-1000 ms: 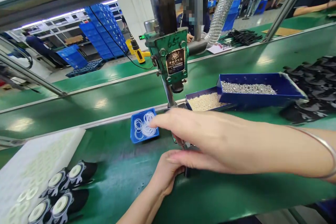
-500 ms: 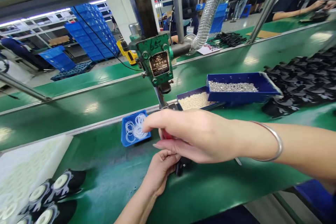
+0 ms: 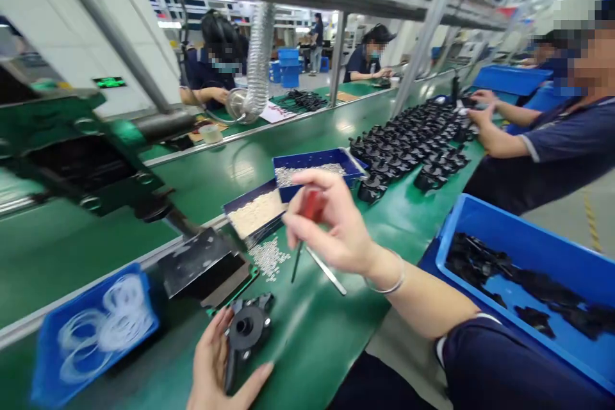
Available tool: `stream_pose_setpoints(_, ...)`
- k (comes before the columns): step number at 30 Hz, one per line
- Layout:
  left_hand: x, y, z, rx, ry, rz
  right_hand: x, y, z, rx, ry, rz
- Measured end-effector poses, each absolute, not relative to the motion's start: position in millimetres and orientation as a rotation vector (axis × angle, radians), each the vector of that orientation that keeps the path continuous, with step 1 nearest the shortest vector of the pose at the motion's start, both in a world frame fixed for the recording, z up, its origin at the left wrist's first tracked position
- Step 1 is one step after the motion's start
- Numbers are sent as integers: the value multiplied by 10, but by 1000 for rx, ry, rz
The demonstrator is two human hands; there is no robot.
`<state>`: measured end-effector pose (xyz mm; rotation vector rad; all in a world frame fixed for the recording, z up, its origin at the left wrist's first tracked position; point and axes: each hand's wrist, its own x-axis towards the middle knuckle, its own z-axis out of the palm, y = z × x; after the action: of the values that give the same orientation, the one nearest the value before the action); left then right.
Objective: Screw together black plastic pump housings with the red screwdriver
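In my right hand (image 3: pixel 343 230), closed and raised over the bench, is a red-handled screwdriver (image 3: pixel 313 205) with its thin dark shaft pointing down. My left hand (image 3: pixel 206 365) curls its fingers around the left side of a round black plastic part (image 3: pixel 247 328) with a central stub; the thumb stands apart from it. Just beyond that part is a dark metal block (image 3: pixel 196 262) below the green press (image 3: pixel 86 147). Between the hands and the trays lies a scatter of small silvery pieces (image 3: pixel 270 257). A thin metal strip (image 3: pixel 327 272) rests under my right hand.
White rings fill a blue tray (image 3: pixel 41 359) at left. Behind stand a tray of cream-coloured pieces (image 3: pixel 254 211) and a tray of metal pieces (image 3: pixel 314 170). Rows of black parts (image 3: pixel 408 141) lie to the right. A blue bin (image 3: pixel 523 230) stands near my right arm. Co-workers sit around.
The view has swung right and closer. My right hand has lifted away from my left hand, showing the screwdriver. The black part, mostly hidden before, is visible by my left hand.
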<state>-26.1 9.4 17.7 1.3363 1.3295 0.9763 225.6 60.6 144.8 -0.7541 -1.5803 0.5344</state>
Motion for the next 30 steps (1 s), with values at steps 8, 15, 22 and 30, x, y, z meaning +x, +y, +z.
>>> stream_pose_setpoints(8,-222,236,277,1583,1235,924,2422,481,1260,-876,-1139,690)
stream_pose_setpoints(15,-291,134,378,1180,1094,966,2593,410,1012,-900,-913,975)
stream_pose_setpoints(22,-452,-134,612,912,922,903,2695,333,877,-972,-780,1108)
stream_pose_setpoints(30,-468,-232,578,730,917,803,2525,362,785,-935,-728,1117)
